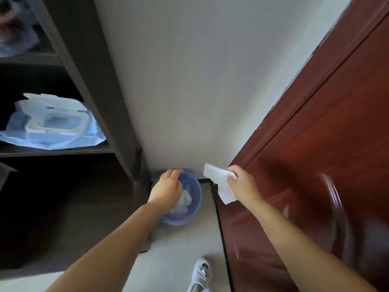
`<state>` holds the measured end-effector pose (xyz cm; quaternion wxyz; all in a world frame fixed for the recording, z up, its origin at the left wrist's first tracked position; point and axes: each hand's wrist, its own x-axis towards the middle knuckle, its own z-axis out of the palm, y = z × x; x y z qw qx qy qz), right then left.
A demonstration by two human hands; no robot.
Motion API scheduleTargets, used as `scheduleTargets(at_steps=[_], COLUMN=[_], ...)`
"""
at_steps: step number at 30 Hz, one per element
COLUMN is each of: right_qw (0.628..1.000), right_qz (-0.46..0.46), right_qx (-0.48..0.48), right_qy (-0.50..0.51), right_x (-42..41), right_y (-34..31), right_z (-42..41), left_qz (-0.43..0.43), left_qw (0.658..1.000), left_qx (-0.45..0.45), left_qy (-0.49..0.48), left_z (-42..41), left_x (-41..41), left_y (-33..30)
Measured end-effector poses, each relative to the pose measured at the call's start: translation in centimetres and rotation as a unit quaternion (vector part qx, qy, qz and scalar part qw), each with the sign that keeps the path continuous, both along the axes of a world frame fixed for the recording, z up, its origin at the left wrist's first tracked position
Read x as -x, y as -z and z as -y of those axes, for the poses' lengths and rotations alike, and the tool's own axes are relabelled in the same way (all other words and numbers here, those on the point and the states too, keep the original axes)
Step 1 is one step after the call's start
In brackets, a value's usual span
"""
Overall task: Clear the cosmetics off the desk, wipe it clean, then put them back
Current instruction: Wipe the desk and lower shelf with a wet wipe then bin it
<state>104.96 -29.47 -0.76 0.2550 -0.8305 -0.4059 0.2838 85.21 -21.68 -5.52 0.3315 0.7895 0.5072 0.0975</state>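
My right hand [242,182] pinches a white wet wipe [221,184], which hangs unfolded in the air to the right of a bin. My left hand [167,189] hovers over a round blue waste bin [195,207] on the floor against the white wall, fingers loosely apart and nothing visibly held. Crumpled white wipes and a blue scrap [185,199] lie inside the bin. A blue pack of wet wipes [52,127] with its white lid flipped up rests on a dark shelf at the left. No cosmetics or desk top are in view.
A dark shelving unit [101,85] fills the left side. A red-brown door [315,144] stands close on the right. The pale floor runs between them, with my white shoe [200,275] at the bottom. A blurred bag [14,30] sits on the upper shelf.
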Motion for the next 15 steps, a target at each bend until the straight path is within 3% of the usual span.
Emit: scheduleTargets(at_steps=[5, 9, 12, 15], right_qw=[0.999, 0.997, 0.993, 0.988], right_qz=[-0.003, 0.000, -0.001, -0.033], right_qx=[0.023, 0.029, 0.007, 0.009], right_qy=[-0.041, -0.066, -0.120, -0.153], right_x=[-1.7, -2.1, -1.0, 1.0], right_y=[8.5, 20.8, 30.6, 40.0], right_z=[-3.5, -7.7, -10.2, -11.7], left_qz=[-0.044, -0.074, -0.042, -0.065], left_qw=[0.997, 0.994, 0.996, 0.996], left_qx=[0.063, 0.072, 0.037, 0.015], left_qy=[-0.031, -0.044, -0.063, -0.059], left_z=[2.0, 2.6, 2.5, 2.2], left_x=[-1.1, -1.5, -2.0, -2.3], left_y=[8.1, 20.0, 29.9, 37.8])
